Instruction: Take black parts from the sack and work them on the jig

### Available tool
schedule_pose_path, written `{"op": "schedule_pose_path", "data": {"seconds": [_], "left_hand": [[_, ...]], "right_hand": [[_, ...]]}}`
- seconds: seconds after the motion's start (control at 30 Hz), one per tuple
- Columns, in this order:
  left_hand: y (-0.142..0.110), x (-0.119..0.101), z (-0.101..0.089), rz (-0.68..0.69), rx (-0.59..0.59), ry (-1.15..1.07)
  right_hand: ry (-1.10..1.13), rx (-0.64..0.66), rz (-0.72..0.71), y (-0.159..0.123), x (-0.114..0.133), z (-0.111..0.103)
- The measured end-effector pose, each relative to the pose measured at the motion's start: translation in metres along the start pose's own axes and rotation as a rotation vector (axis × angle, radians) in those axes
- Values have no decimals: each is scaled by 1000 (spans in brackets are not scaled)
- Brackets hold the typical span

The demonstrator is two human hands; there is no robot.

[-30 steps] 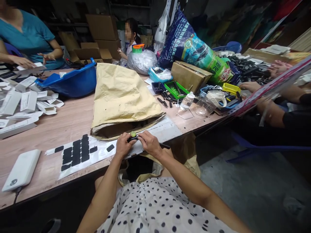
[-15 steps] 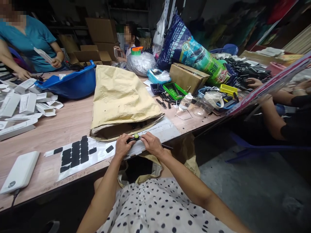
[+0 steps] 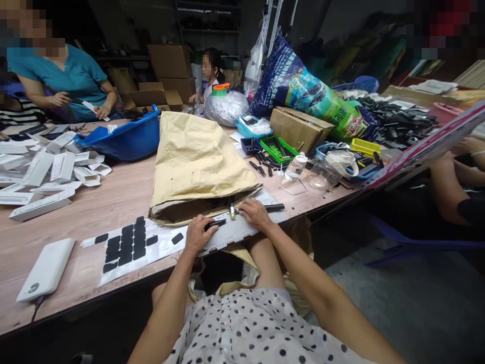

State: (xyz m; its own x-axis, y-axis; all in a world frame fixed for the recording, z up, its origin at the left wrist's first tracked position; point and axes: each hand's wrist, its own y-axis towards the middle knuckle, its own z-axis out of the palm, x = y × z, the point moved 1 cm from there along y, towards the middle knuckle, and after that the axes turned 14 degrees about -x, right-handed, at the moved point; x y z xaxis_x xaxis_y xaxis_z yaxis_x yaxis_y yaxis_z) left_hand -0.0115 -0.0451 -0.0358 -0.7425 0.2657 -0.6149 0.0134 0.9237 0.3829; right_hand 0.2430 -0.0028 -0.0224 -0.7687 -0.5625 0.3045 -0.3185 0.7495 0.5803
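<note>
My right hand [image 3: 256,213] is closed round the handle of a small hammer [image 3: 232,210]. The hammer's head is metallic with a yellow-green face, and its black handle sticks out to the right past my fingers. Between the fingers of my left hand [image 3: 197,234] is a slim black piece [image 3: 216,223], its pointed end toward the right; its exact kind is unclear. Both hands rest over a grey-white board [image 3: 223,234] at the table's front edge. Just behind them lies a large tan paper sack [image 3: 200,156] with its mouth facing me.
Left of my hands are a sheet of black stickers [image 3: 127,242] and a white power bank [image 3: 47,268] with a cable. White boxes [image 3: 62,167] and a blue basin [image 3: 121,136] lie farther back. A clear bottle [image 3: 295,167] and a green tray [image 3: 278,149] stand right. Other people sit around.
The hammer head has come off the black piece and moved right with my right hand, its handle now lying level. My left hand still holds the piece. The view has shifted a little.
</note>
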Motion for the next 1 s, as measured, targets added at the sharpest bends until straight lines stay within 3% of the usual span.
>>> {"op": "schedule_pose_path", "data": {"seconds": [0.3, 0.43, 0.57, 0.67, 0.77, 0.83, 0.9, 1.0], "left_hand": [[0, -4, -9, 28, -2, -19], [-30, -24, -20, 91, 3, -124], [-83, -37, -17, 60, 205, -171], [-113, -31, -1, -111, 351, -34], [-128, -17, 16, -311, 490, 196], [-131, -13, 22, -381, 576, 311], [-126, -16, 21, -352, 612, 307], [-100, -34, 9, -212, 518, 85]], "right_hand": [[13, -14, 70, -5, -4, 8], [-9, -14, 92, -3, -4, 10], [-18, -7, 103, -3, -3, 11], [-19, -4, 108, -2, -1, 11], [-26, 0, 105, -1, 0, 10], [-33, 0, 103, 0, 2, 9], [-41, -2, 105, 0, 2, 9], [-52, 0, 112, 0, 3, 9]]}}
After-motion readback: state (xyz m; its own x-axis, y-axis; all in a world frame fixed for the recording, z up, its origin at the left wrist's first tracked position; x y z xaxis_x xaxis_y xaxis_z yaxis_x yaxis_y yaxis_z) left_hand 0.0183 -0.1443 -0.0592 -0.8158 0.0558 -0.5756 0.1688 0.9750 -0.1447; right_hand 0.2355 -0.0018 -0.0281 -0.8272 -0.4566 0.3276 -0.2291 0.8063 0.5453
